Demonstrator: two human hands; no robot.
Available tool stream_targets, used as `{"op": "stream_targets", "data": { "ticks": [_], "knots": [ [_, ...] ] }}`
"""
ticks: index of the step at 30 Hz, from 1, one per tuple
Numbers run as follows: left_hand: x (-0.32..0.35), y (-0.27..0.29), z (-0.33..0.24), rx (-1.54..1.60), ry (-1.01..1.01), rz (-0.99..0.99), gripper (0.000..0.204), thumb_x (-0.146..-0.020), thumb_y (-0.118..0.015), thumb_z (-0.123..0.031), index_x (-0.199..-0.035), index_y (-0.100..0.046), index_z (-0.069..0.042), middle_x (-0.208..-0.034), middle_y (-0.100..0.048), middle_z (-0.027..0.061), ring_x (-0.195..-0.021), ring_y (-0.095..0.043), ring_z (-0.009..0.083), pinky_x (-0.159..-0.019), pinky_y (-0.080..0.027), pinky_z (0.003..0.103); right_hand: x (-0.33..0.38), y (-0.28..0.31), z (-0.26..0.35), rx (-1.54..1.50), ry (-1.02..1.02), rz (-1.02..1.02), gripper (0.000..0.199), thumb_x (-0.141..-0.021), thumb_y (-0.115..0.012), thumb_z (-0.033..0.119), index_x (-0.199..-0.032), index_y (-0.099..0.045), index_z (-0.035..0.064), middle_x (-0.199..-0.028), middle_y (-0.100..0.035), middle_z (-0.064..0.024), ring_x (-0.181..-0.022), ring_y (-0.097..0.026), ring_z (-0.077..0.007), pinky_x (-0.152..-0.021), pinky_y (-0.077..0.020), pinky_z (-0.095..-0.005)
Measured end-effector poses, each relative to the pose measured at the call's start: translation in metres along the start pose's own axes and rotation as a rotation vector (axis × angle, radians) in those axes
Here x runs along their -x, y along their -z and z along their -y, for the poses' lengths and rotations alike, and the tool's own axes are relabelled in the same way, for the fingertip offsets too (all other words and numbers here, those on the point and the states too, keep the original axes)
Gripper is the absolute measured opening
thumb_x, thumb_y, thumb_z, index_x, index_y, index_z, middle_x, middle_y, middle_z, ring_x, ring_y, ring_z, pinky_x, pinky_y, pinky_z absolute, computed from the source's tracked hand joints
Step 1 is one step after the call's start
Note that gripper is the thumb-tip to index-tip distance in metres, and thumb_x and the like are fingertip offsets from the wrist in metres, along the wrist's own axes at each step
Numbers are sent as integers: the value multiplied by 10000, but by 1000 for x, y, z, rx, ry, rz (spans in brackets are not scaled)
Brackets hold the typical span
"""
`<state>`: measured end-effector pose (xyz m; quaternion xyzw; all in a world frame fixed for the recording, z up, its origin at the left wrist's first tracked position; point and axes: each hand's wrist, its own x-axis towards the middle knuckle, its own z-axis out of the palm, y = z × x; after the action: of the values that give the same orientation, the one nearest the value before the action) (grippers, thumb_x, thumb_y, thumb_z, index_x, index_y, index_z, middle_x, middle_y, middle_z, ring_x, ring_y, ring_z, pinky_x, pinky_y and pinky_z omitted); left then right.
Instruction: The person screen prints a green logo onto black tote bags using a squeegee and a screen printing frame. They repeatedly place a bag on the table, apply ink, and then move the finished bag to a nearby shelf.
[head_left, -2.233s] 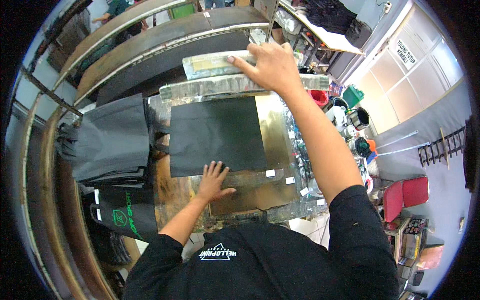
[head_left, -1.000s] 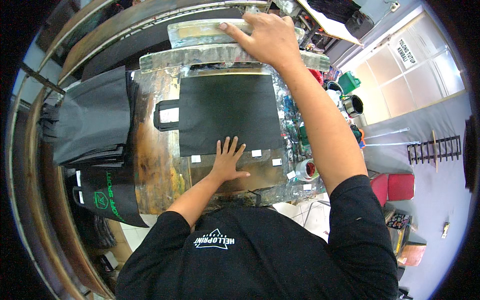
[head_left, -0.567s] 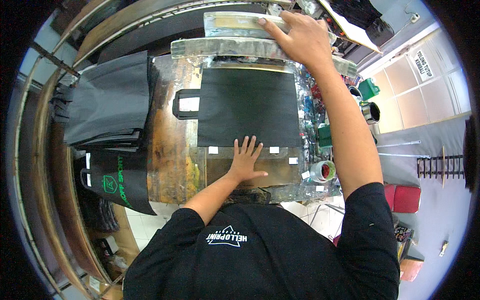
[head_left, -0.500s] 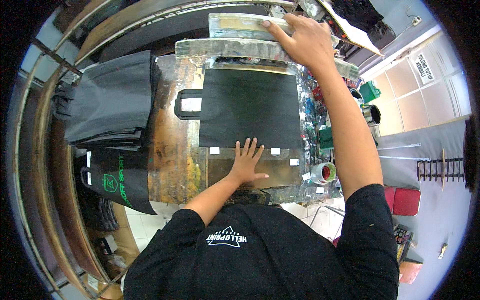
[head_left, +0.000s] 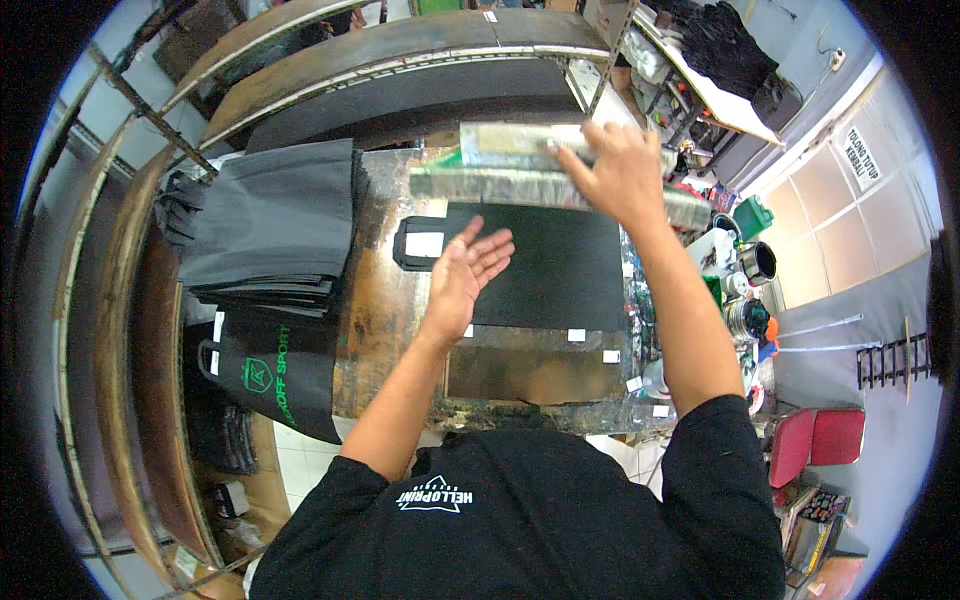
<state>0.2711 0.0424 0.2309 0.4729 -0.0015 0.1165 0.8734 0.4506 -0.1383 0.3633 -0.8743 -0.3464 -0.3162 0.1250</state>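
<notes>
A plain black tote bag (head_left: 560,265) lies flat on the stained worktable (head_left: 375,340), its handle pointing left. Hovering over its left part is my left hand (head_left: 467,280), fingers stretched and palm partly turned up, holding nothing. At the bag's far edge a paint-smeared screen-printing frame (head_left: 500,188) stands tilted, seen nearly edge-on. Over its top edge curl the fingers of my right hand (head_left: 620,180), slightly blurred. The frame hides the bag's far edge. Small white tabs (head_left: 577,336) sit along the bag's near side.
On the left rests a stack of dark bags (head_left: 265,220), with a green-printed black bag (head_left: 300,370) nearer me. Cans (head_left: 758,262) and bottles crowd the right. Metal racks (head_left: 130,330) stand left and behind; a red chair (head_left: 815,445) is at right.
My left hand has lifted off the bag's near edge and moved farther away, turning palm up. The frame has come down nearer over the bag with my right hand on it. The view has shifted.
</notes>
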Motion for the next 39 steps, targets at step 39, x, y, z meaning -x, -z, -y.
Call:
{"op": "stream_targets", "data": {
  "ticks": [39],
  "knots": [
    [106,74,109,260,625,-473,1190,-851,-453,-898,-1618,-158,-37,-1547,-370,274,-1390,-470,391,-1166,-391,512,202,-78,28,-82,30,723,570,-718,-856,193,-1161,-519,72,-1081,-612,-107,-1055,-601,-306,-832,-417,-472]
  ]
}}
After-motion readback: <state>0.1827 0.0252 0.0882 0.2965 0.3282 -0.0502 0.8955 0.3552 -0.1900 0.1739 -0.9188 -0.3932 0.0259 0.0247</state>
